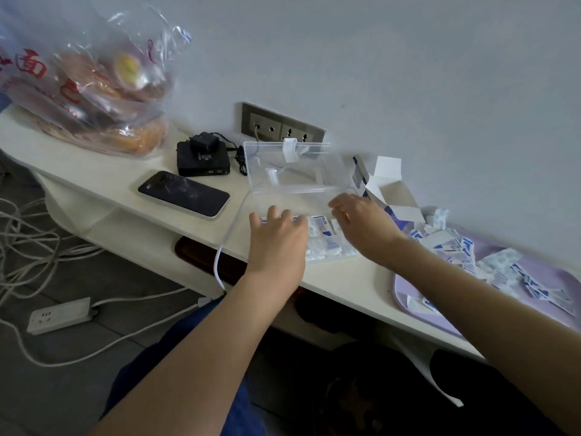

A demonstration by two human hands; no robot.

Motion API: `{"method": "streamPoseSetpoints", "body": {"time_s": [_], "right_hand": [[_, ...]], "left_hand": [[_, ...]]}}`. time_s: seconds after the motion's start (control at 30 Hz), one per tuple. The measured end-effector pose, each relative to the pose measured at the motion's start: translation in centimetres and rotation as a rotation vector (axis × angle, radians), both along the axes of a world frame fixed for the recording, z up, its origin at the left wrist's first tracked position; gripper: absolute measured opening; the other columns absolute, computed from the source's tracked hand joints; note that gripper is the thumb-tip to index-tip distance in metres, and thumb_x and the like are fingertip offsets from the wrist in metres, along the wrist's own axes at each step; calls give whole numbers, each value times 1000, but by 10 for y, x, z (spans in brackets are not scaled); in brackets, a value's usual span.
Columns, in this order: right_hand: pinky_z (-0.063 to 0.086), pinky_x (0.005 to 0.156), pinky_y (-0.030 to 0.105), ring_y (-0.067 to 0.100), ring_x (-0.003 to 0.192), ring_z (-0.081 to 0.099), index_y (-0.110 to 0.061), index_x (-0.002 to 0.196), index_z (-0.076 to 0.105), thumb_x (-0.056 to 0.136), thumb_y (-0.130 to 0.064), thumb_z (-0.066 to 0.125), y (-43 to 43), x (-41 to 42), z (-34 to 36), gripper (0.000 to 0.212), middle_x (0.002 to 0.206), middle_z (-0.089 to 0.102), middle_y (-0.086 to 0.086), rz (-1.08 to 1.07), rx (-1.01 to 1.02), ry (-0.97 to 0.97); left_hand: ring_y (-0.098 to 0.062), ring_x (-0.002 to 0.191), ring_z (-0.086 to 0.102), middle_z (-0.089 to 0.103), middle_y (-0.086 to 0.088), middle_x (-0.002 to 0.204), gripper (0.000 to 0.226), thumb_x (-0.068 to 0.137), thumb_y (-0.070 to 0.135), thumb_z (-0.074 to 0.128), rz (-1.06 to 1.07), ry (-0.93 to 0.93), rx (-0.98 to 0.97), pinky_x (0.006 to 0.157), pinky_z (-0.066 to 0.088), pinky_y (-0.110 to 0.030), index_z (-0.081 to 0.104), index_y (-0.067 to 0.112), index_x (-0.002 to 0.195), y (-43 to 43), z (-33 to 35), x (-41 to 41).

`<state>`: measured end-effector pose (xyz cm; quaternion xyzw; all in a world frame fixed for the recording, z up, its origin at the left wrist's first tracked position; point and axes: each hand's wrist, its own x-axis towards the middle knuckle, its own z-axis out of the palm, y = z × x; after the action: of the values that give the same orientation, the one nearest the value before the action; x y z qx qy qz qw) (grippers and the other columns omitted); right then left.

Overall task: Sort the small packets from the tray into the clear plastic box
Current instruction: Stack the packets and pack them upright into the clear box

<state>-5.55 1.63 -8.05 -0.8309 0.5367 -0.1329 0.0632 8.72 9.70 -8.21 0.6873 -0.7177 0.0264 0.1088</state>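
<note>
The fingers (273, 215) of my left hand (278, 239) lie fairly straight and spread, palm down, over the near left part of the clear plastic box (298, 201), holding nothing. My right hand (366, 229) hangs over the right side of the same box with its fingers (341, 212) curled downward; I cannot tell whether they pinch anything. Between and under my two hands, white and blue packets (323, 236) lie in rows in the near part of the box, just beside my left fingertips and below my right ones. The box's clear lid (295, 171) stands open at its far side, towards the wall. To the right of my right forearm a lilac tray (408, 298) sits on the table (103, 171), heaped with loose packets (465, 251), well apart from my fingers. An opened white carton (391, 185) lies between the box and the tray, on the far side. To the left of the box a dark phone (184, 193) lies flat, with a small black device (202, 160) beyond it, and farther left sits a clear plastic bag (91, 80) of bread.
</note>
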Motion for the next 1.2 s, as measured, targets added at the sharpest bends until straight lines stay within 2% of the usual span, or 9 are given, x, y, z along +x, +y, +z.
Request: {"method": "streamPoseSetpoints", "body": {"time_s": [0.13,0.3,0.43,0.57,0.7,0.83,0.97,1.1,1.2], "right_hand": [[41,85,28,27,103,55,-7,110,60,91,-6,53,29,-33,-11,20,111,58,10,178,-279,-71],[38,80,27,21,88,51,-7,102,60,86,-10,43,46,-90,-25,24,98,60,10,207,-288,47],[42,82,29,29,91,61,-10,102,61,86,-9,50,49,-143,-42,20,100,61,8,75,-172,184],[36,97,37,30,120,44,-10,126,48,95,-17,47,46,-187,-50,32,129,47,11,-229,5,118],[30,103,36,29,128,35,-7,135,35,97,-25,43,42,-218,-48,43,140,38,14,-466,211,69],[33,99,38,33,121,41,4,130,33,96,-34,44,39,-239,-51,52,131,42,21,-588,360,95],[37,94,37,30,115,44,0,125,37,93,-35,49,34,-245,-51,48,124,47,17,-605,379,0],[38,95,36,28,117,45,-3,130,35,89,-35,57,28,-235,-56,56,126,48,13,-530,386,-74],[39,92,31,27,117,46,-4,133,32,88,-21,57,26,-225,-58,54,126,50,13,-455,354,-104]], "left_hand": [[-25,109,39,48,-3,111,32,84,6,50,11,-39,-6,88,29,-39,48,17,114,3,1,-20],[-29,116,38,43,-6,121,31,90,10,45,-66,-54,-18,95,28,-44,44,16,121,8,-1,-61],[-27,114,41,45,-4,119,25,92,14,48,-223,-45,-9,94,30,-42,46,18,116,8,-12,-99],[-25,113,45,46,-3,121,27,94,18,48,-345,-23,45,92,32,-40,44,18,121,3,-25,-135],[-24,113,47,48,-5,122,25,95,19,48,-410,-44,109,89,34,-37,45,16,119,-7,-37,-165],[-26,116,47,54,-7,121,29,97,28,44,-340,-77,206,101,27,-43,42,13,122,-15,-48,-189],[-31,125,43,56,-13,126,42,98,32,40,-289,-76,268,112,13,-51,34,7,132,-19,-52,-211],[-31,113,49,56,-14,121,35,98,34,40,-389,42,311,95,34,-40,38,11,124,-18,-51,-224],[-29,115,46,51,-13,124,32,100,29,39,-498,83,342,82,37,-35,40,11,125,-16,-51,-226]]}}
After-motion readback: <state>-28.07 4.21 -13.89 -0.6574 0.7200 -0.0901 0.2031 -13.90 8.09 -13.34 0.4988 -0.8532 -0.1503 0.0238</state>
